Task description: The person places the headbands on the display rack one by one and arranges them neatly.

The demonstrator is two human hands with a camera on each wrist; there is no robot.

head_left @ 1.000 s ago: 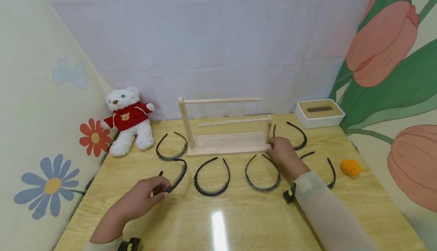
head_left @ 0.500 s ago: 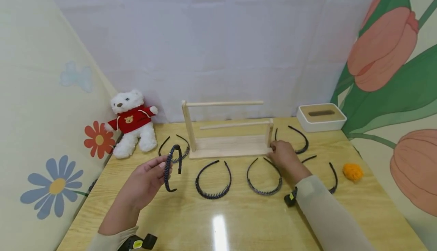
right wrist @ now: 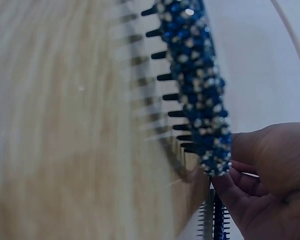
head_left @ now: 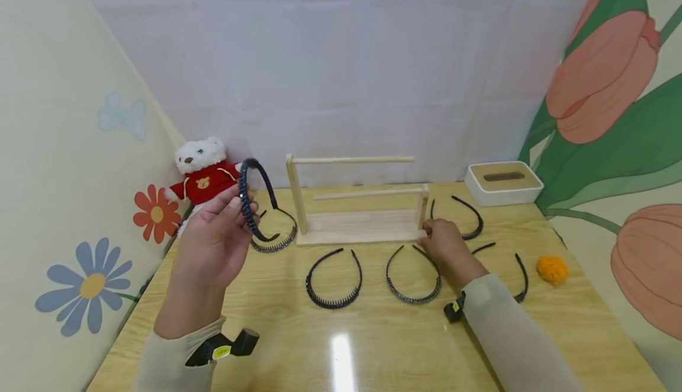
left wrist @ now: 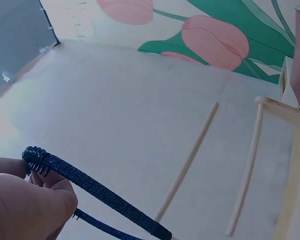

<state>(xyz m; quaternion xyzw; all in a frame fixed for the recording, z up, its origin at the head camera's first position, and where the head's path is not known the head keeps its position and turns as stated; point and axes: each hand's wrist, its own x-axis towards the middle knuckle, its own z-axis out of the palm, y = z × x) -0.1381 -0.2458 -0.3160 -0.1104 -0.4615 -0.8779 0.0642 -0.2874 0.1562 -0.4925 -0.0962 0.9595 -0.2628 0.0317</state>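
My left hand (head_left: 208, 244) pinches a dark toothed headband (head_left: 245, 196) in the air, in front of the white teddy bear. In the left wrist view, thumb and fingers hold its beaded top while one arm points toward the rack. A two-bar wooden rack (head_left: 351, 227) stands at the table's middle back. My right hand (head_left: 447, 247) grips the right front corner of its base; the fingertips are partly hidden. Blue and silver beads cover a headband (right wrist: 195, 75) close to the right wrist camera. Two headbands lie before the rack, one headband (head_left: 274, 245) at its left.
More headbands lie on the right, one of them partly under the right forearm. A white tissue box (head_left: 503, 193) stands at the back right, with an orange yarn ball (head_left: 552, 269) nearer. At the back left sits the teddy bear (head_left: 199, 158) in a red sweater.
My left hand has raised the headband from near the tabletop, up and slightly left, turning it on edge. The right hand stays at the rack's corner.
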